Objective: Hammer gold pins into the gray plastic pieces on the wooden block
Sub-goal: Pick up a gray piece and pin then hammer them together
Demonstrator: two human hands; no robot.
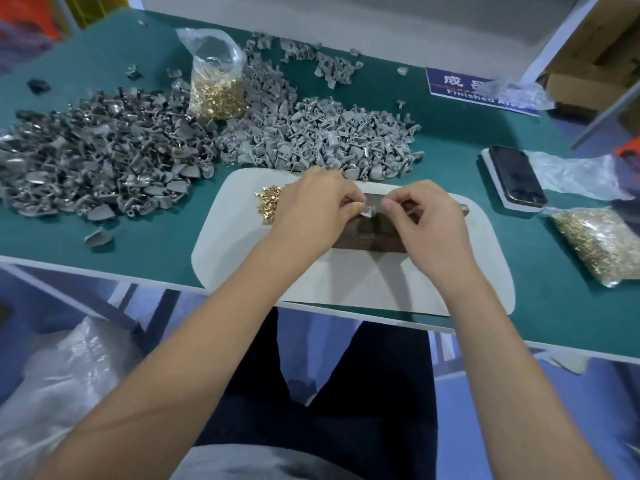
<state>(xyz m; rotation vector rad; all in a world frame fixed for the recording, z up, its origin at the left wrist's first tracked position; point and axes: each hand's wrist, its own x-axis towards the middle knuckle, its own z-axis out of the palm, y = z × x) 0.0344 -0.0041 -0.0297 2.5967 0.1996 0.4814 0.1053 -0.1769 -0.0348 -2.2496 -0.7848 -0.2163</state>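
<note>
A dark wooden block (367, 239) lies on a white mat (242, 258) at the table's front edge. Over the block, my left hand (318, 206) pinches a small gray plastic piece (367, 210) between thumb and fingertips. My right hand (427, 220) is close beside it with its thumb tip almost at the piece. Its fingers curl round a hammer, of which only the dark end (464, 210) shows past the hand. Loose gold pins (267, 202) lie on the mat just left of my left hand.
Two big heaps of gray pieces, a darker heap (97, 157) and a lighter one (311, 133), fill the green table behind the mat. A bag of gold pins (216, 88) stands between them; another bag (602, 247) lies right. A phone (516, 176) and a blue sign (481, 90) are far right.
</note>
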